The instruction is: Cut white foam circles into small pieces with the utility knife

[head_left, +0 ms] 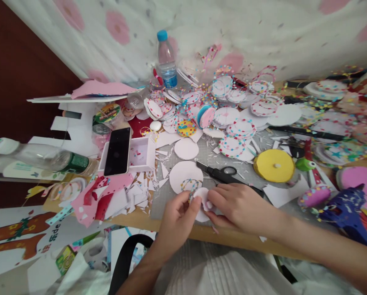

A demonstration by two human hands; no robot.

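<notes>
A white paper disc (203, 214) was held just by the tabletop's (134, 220) front edge.
The left hand's (181, 213) grip pinched its left side, thumb on top; the right hand's (237, 205) grip grasped its right, so neither was nearer, and round as it was, no long axis showed. Just beyond lay a beaded string (192, 184) over a larger disc (178, 175); a black cutting tool (216, 175) lay past the right hand, toward the tabletop's back edge.
</notes>
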